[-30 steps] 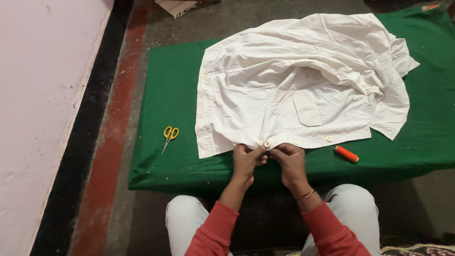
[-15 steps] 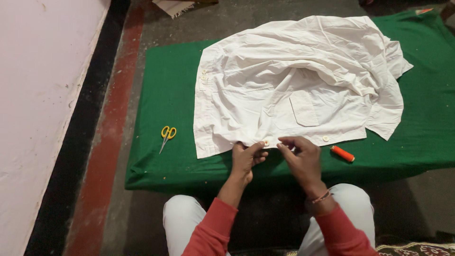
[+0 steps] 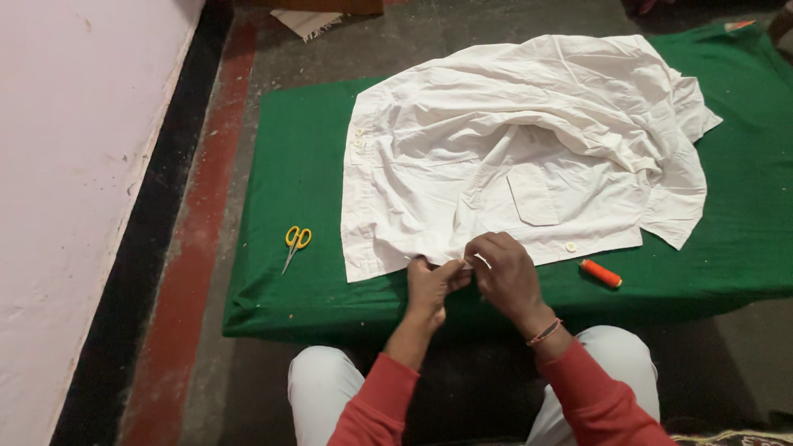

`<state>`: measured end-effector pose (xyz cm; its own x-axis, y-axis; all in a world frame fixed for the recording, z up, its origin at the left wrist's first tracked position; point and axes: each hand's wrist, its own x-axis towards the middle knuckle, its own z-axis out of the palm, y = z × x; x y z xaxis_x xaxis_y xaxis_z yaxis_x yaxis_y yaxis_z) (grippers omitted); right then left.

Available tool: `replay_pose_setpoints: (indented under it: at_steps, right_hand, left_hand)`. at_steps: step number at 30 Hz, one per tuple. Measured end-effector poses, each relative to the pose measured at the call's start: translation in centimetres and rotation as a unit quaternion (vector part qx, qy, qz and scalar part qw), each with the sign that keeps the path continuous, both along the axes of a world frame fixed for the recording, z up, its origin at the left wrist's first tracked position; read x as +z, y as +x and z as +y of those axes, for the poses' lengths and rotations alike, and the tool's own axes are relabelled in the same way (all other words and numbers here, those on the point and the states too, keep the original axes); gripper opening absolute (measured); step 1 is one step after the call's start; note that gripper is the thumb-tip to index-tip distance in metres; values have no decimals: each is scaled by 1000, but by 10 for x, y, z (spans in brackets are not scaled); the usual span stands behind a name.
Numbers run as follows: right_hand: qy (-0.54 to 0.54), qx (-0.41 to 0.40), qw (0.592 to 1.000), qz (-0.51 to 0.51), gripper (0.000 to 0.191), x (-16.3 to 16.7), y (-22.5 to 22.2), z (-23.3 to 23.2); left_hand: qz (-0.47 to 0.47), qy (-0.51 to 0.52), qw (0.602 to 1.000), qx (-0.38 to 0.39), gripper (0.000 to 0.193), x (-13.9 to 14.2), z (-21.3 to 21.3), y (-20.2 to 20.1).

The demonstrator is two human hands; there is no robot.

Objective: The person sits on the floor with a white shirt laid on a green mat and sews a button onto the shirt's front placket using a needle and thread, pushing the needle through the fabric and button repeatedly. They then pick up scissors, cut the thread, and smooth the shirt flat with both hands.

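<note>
Lower centre: left hand [image 3: 431, 285] and right hand [image 3: 505, 272] pinch the near hem of the crumpled white cotton shirt [image 3: 512, 157] spread on the green cloth mat [image 3: 297, 198]. A slack pinch could let the hem slide off the mat's edge.

From my feed I see a pale pink wall [image 3: 74, 190] running down the left, well away from the grip. At its foot lies a black strip [image 3: 153, 248], then a dull red band [image 3: 194, 272] of floor. The rest is grey concrete floor [image 3: 256, 91], scuffed and dusty. A low platform covered in green cloth [image 3: 306, 165] spreads out beyond the grip. The light is soft and even.
</note>
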<state>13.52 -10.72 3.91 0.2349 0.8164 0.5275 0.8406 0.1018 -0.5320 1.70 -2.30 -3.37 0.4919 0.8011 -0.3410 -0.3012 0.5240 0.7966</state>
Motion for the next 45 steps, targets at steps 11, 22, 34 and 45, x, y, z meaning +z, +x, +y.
replay_pose_setpoints:
  at_steps: [11,22,34,45]
  right_hand:
    - [55,-8,985,162,4,-1,0,1]
    - [-3,14,993,118,12,-18,12,0]
    - [79,4,985,152,7,33,8,-4]
    - [98,54,989,94,7,107,9,-8]
  left_hand:
    - [4,30,999,33,34,11,-2,3]
    - [-31,11,999,15,28,3,-5,2]
    - [16,23,999,28,27,-22,0,-1]
    - [14,19,999,29,35,-16,-1,-1]
